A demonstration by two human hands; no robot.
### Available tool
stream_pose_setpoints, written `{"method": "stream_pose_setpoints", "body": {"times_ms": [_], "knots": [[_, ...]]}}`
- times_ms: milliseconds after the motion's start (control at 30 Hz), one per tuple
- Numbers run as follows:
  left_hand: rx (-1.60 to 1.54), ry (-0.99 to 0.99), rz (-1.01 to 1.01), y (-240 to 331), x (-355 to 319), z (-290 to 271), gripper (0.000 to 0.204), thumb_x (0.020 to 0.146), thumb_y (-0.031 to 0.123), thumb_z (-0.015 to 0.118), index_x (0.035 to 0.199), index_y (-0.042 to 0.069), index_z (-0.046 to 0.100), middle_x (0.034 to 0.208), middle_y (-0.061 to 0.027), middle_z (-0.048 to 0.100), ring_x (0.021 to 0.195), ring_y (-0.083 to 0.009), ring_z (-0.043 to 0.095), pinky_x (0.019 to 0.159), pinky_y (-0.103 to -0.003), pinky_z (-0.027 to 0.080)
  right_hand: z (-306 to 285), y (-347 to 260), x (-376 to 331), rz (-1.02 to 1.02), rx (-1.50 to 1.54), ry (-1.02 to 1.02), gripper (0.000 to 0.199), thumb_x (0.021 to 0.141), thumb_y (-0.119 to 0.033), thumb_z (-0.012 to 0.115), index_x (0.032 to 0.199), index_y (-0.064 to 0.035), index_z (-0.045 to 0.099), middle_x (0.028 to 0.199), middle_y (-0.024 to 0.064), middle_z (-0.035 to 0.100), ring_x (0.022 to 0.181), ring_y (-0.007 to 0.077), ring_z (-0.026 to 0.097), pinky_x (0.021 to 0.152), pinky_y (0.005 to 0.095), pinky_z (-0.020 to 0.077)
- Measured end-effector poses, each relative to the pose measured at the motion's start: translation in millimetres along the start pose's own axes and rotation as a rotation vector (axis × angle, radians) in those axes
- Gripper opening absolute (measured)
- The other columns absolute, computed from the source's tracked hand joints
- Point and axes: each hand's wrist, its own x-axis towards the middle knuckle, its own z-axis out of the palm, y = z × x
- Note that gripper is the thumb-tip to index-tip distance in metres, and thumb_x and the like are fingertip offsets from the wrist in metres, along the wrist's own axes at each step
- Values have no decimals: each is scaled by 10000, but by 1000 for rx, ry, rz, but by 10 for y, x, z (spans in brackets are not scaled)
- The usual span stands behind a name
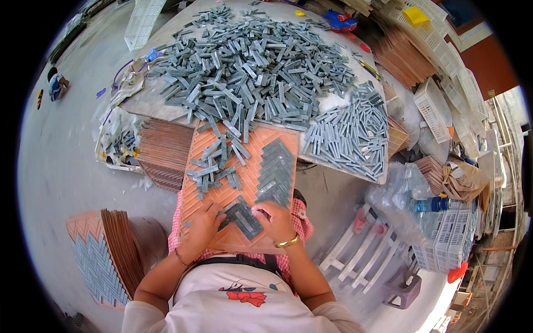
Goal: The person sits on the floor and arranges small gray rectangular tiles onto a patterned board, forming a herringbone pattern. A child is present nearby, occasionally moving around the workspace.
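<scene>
An orange tray (222, 240) with raised herringbone ridges rests on my lap, its far edge against the table. Grey-green tile strips (274, 173) fill a zigzag band along its right side. Another laid group of strips (242, 217) sits near the front, between my hands. My left hand (203, 223) is closed at the left end of this group, fingers bent; what they hold is hidden. At its right end my right hand (276, 222) has thumb and fingertips pinched together; whatever is between them is too small to make out. Loose strips (214, 164) lie scattered on the tray's left half.
Beyond the tray, a table (150, 105) bears a large heap of strips (250, 72) and a pile of thinner strips (350, 133). Stacked orange trays (164, 150) stand left of my lap, and filled ones (102, 258) nearer. A white slatted rack (361, 250) and crates (444, 238) stand right.
</scene>
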Motion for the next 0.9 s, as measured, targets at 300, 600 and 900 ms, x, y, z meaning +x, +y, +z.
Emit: {"method": "stream_pose_setpoints", "body": {"times_ms": [300, 600, 900], "knots": [[75, 23, 68, 59, 28, -2, 223, 734, 6, 656, 946, 40, 596, 829, -127, 525, 723, -316, 572, 603, -381, 473, -115, 68, -17, -18, -46, 47, 93, 776, -54, 651, 865, -33, 634, 777, 106, 633, 667, 247, 611, 595, 320, 470], [78, 52, 153, -116, 59, 110, 160, 782, -3, 582, 937, 30, 600, 827, -124, 543, 717, -303, 578, 602, -381, 476, 120, 82, 285, -114, -206, 28, 107, 798, -124, 638, 866, -49, 601, 813, 93, 623, 712, 283, 610, 598, 358, 480], [20, 130, 142, 90, 312, -261, 154, 781, 1, 598, 935, 14, 607, 824, -141, 574, 742, -332, 580, 627, -385, 473, 461, 134, 781, 112, -430, -34, 376, 690, -157, 748, 994, -74, 542, 795, 115, 626, 727, 306, 613, 636, 393, 485]]}}
